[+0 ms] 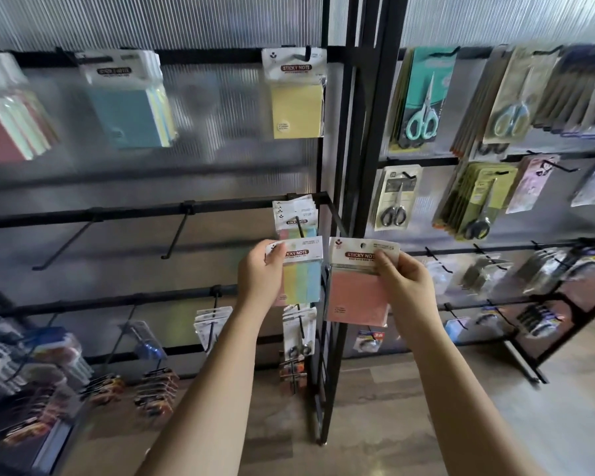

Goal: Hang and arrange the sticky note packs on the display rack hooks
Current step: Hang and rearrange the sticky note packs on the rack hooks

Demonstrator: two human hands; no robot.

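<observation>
pink pack (356, 295) – pinched in rt hand (404, 281)

I read "STICKY NOTE" on the yellow pack (296, 97) hanging far up, on the striped pack (301, 269), and partly on the pink pack (358, 286).

Teal scissors (423, 111) (carded), black scissors (395, 204), wooden floor (392, 407)

both forearms reach up, left grip (260, 271) and right grip (404, 281) each curled, thumbs forward.
</observation>
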